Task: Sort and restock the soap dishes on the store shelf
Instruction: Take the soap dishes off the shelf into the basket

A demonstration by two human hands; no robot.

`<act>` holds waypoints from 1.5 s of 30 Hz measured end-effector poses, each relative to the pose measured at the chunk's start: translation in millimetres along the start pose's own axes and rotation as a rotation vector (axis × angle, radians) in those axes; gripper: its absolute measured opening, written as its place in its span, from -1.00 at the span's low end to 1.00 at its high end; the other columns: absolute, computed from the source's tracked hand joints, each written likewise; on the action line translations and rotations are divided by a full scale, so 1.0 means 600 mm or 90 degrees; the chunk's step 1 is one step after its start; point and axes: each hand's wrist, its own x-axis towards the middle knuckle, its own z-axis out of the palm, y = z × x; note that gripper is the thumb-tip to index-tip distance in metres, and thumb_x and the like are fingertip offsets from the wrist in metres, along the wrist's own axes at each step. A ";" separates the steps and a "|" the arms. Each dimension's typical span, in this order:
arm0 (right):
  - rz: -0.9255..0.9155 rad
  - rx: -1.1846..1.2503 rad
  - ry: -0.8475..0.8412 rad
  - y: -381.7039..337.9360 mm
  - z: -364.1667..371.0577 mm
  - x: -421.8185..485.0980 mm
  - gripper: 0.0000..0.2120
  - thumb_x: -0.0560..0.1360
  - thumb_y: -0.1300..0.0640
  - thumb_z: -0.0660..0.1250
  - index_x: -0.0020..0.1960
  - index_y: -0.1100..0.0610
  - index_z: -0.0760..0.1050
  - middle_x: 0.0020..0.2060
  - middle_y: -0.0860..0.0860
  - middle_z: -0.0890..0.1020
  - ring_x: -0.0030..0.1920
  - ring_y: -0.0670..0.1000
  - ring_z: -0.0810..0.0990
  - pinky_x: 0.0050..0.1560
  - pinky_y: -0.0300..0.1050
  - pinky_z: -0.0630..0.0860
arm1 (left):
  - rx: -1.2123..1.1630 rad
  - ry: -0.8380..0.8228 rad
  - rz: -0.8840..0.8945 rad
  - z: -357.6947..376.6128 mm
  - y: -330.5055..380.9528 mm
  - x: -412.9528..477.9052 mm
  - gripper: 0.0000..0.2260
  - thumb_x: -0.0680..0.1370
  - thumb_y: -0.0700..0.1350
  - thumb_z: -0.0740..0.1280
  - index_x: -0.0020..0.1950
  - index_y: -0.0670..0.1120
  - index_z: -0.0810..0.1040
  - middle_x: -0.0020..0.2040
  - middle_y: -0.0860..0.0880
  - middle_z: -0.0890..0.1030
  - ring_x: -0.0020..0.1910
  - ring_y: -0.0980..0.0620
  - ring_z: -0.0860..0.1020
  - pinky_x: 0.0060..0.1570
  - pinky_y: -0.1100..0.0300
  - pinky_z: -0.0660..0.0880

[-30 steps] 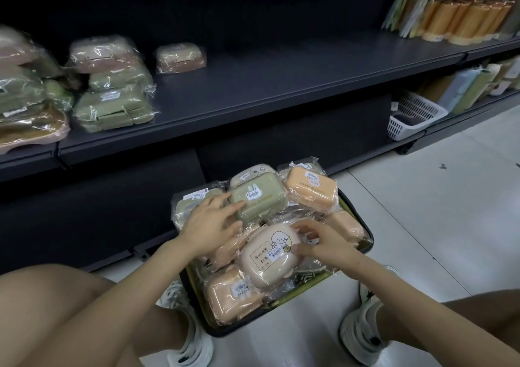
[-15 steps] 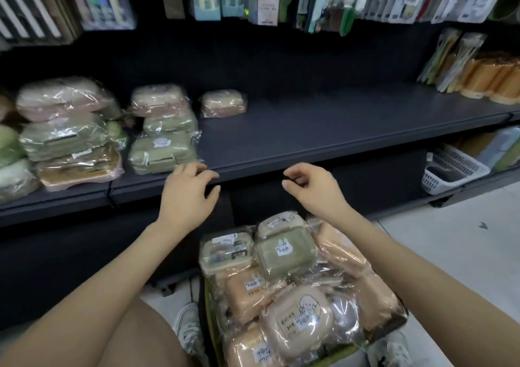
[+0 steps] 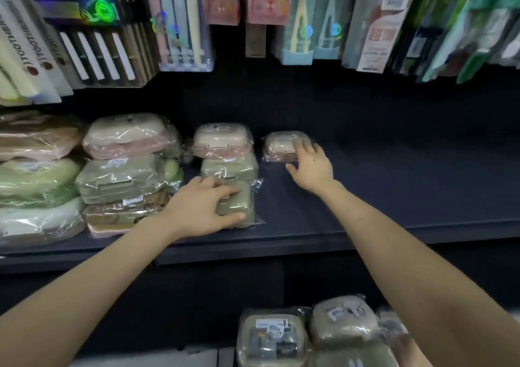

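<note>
Gripping green dish (image 3: 242, 201), left hand (image 3: 201, 208).

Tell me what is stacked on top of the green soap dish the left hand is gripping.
Another wrapped green dish lies on the green soap dish, with a pink dish on top. The left hand covers its left half.

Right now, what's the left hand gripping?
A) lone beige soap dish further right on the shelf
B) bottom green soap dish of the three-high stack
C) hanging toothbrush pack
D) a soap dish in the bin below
B: the left hand has fingers over and thumb round the bottom green soap dish, while the right hand is at the lone beige soap dish.
</note>
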 end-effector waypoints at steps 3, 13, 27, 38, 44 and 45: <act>-0.015 -0.057 -0.012 -0.004 0.017 0.067 -0.38 0.60 -0.02 0.20 0.56 0.13 0.06 0.54 0.13 0.13 0.53 0.24 0.05 0.46 0.13 0.15 | 0.031 0.024 0.038 0.005 -0.013 0.008 0.10 0.06 0.67 -0.24 0.49 0.20 0.23 0.29 0.06 0.37 0.25 0.04 0.30 0.26 0.16 0.30; -0.134 -0.210 0.056 0.031 0.038 0.051 -0.48 0.54 -0.08 0.26 0.42 0.16 0.35 0.35 0.11 0.46 0.29 0.21 0.41 0.28 0.15 0.22 | -0.003 -0.017 0.036 0.039 -0.042 0.015 -0.17 0.12 0.62 -0.39 0.38 0.46 -0.25 0.58 -0.01 -0.01 0.55 -0.02 -0.02 0.46 0.10 0.03; -0.080 0.010 -0.197 0.087 -0.059 -0.096 -0.20 0.35 -0.38 0.35 0.50 -0.29 0.10 0.48 -0.05 0.24 0.44 0.08 0.21 0.35 0.05 0.23 | -0.040 0.034 0.005 0.060 -0.001 0.003 0.05 0.03 0.68 -0.33 0.50 0.36 -0.05 0.48 -0.06 0.24 0.43 -0.07 0.21 0.39 0.06 0.21; -0.002 0.008 -0.077 0.114 -0.112 -0.272 -0.06 0.12 -0.58 0.23 0.43 -0.23 0.26 0.24 -0.03 0.44 0.25 0.05 0.46 0.20 0.00 0.38 | -0.171 0.209 0.041 0.087 0.114 -0.124 -0.12 0.26 0.60 -0.07 0.50 0.23 0.20 0.27 -0.06 0.43 0.22 -0.08 0.38 0.25 0.06 0.32; 0.122 0.026 -0.048 0.144 -0.144 -0.430 -0.23 0.29 -0.40 0.36 0.43 -0.19 0.28 0.09 -0.01 0.45 0.12 0.06 0.52 0.10 -0.05 0.42 | -0.189 0.092 -0.051 0.174 0.165 -0.213 -0.05 0.22 0.61 -0.18 0.54 0.21 0.07 0.31 -0.11 0.38 0.24 -0.11 0.36 0.23 0.03 0.34; 0.135 0.014 -0.063 0.149 -0.140 -0.459 -0.23 0.29 -0.41 0.35 0.42 -0.19 0.28 0.09 -0.01 0.46 0.11 0.05 0.53 0.09 -0.06 0.43 | -0.172 0.077 -0.079 0.189 0.174 -0.221 -0.07 0.25 0.58 -0.18 0.55 0.18 0.06 0.31 -0.13 0.38 0.24 -0.13 0.37 0.20 0.02 0.36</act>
